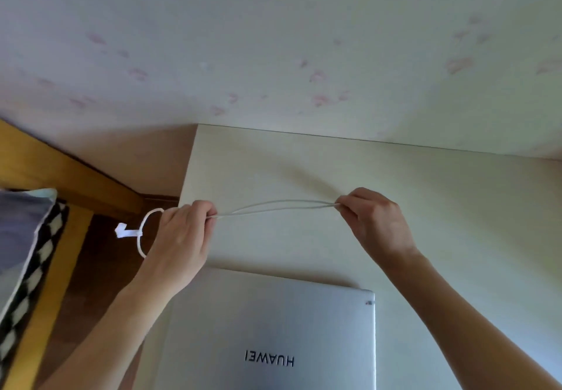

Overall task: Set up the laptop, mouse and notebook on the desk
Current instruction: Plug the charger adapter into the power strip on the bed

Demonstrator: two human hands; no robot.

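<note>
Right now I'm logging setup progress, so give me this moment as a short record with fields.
surface: white desk against the wall
laptop: silver Huawei laptop, lid closed, on the desk's near edge
cable: white cable, doubled, stretched between both hands above the desk
left hand: pinches one end; a loop hangs past it
right hand: pinches the fold
mouse, notebook: not in view

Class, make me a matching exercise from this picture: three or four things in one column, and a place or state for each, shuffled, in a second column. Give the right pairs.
Things:
1. Silver closed laptop
2. Thin white cable
3. Pale cream desk
4. Cushion with black-and-white checked edge

Places or states:
A. Stretched doubled between left hand and right hand
B. Pushed against the wall
C. Lid shut, lying on the desk
D. At the far left, off the desk

Pairs: 1-C, 2-A, 3-B, 4-D
</note>
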